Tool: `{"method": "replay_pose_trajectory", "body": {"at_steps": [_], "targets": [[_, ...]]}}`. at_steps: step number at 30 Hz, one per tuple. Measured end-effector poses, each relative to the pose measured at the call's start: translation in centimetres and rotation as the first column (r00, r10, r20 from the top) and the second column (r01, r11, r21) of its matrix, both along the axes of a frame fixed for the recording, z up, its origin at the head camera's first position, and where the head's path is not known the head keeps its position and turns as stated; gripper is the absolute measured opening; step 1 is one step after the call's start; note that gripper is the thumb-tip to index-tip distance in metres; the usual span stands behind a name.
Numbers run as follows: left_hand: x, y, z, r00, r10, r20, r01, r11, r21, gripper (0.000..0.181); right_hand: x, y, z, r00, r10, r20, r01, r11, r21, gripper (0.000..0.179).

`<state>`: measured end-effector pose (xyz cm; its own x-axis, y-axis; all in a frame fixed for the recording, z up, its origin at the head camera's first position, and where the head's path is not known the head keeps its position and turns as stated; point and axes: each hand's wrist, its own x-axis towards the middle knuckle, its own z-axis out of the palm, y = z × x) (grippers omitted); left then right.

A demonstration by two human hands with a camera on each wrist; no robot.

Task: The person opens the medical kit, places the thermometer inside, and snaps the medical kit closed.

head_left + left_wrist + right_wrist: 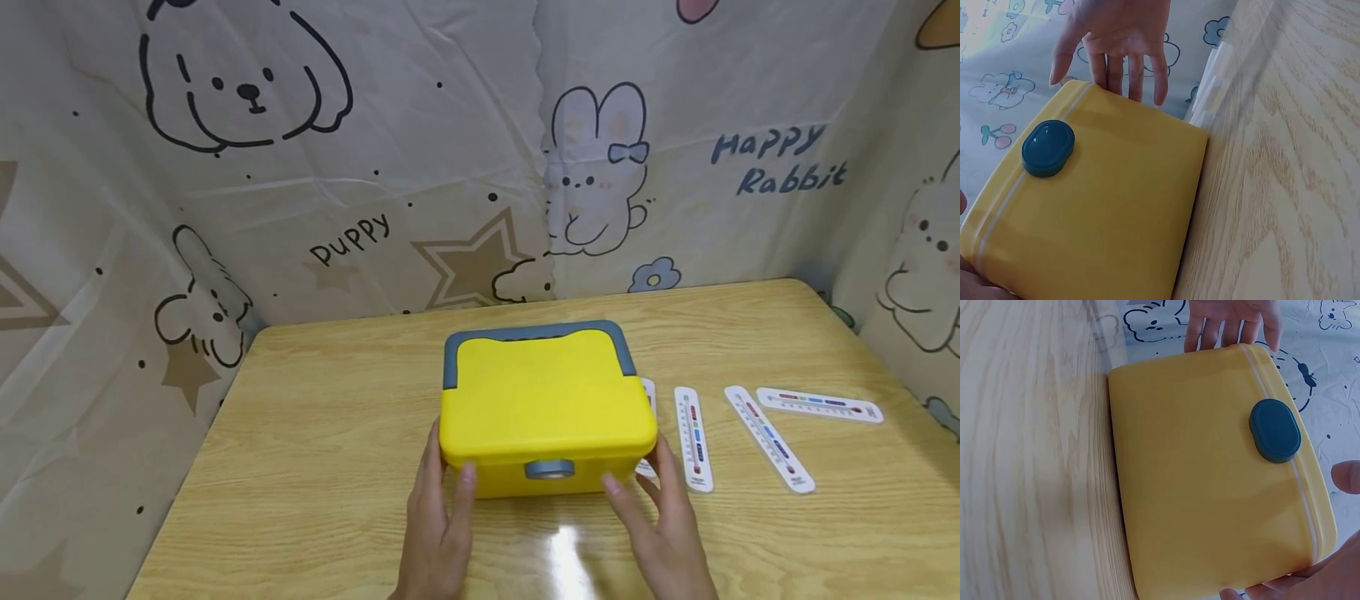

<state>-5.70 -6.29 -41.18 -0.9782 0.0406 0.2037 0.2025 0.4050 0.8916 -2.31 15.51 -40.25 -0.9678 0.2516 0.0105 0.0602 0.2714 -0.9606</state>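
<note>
A yellow storage box (551, 400) with a blue-grey carrying handle (536, 331) stands on the table, lid closed. On its front is a blue-grey latch (550, 469), which looks dark teal in both wrist views. My left hand (438, 521) lies along the box's left side, thumb near the front corner. Against the right side is my right hand (663, 525), its thumb held off the front. The left wrist view shows the right hand's fingers (1137, 65) fairly straight beside the box; the right wrist view shows the left hand's fingers (1211, 332) likewise extended. The box's back is hidden.
Several white thermometers (693, 437) lie to the right of the box, one partly hidden behind it and the right hand. Wood-grain table (315, 433) extends on both sides. A printed cloth (450, 167) hangs behind the table and along its sides.
</note>
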Motion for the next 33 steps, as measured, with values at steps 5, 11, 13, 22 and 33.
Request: {"method": "replay_pose_trajectory", "body": {"at_steps": [5, 11, 13, 22, 33], "targets": [[0.1, -0.2, -0.1, 1.0, 0.026, -0.016, -0.025, 0.999, 0.032, 0.056, -0.1, -0.1, 0.0, 1.0, 0.01, -0.022, -0.01, 1.0, 0.011, 0.076], [0.2, -0.4, 0.0, 0.998, 0.059, -0.002, -0.059, 0.997, 0.048, 0.057, 0.0, -0.4, 0.0, 1.0, 0.011, -0.018, -0.011, 0.999, 0.034, 0.074], [0.2, -0.5, 0.1, 0.997, 0.073, 0.022, -0.074, 0.996, 0.046, 0.058, 0.0, -0.5, 0.0, 1.0, 0.014, -0.011, -0.013, 0.999, 0.029, 0.074], [0.3, -0.7, 0.3, 0.998, 0.051, 0.041, -0.052, 0.998, 0.018, 0.059, 0.0, -0.4, 0.2, 1.0, 0.01, -0.016, -0.009, 0.999, 0.043, 0.067], [0.6, -1.4, 0.1, 0.977, 0.066, 0.203, -0.059, 0.997, -0.04, 0.069, -1.0, 2.4, 2.1, 0.997, 0.079, -0.027, -0.068, 0.954, 0.29, 0.056]]}}
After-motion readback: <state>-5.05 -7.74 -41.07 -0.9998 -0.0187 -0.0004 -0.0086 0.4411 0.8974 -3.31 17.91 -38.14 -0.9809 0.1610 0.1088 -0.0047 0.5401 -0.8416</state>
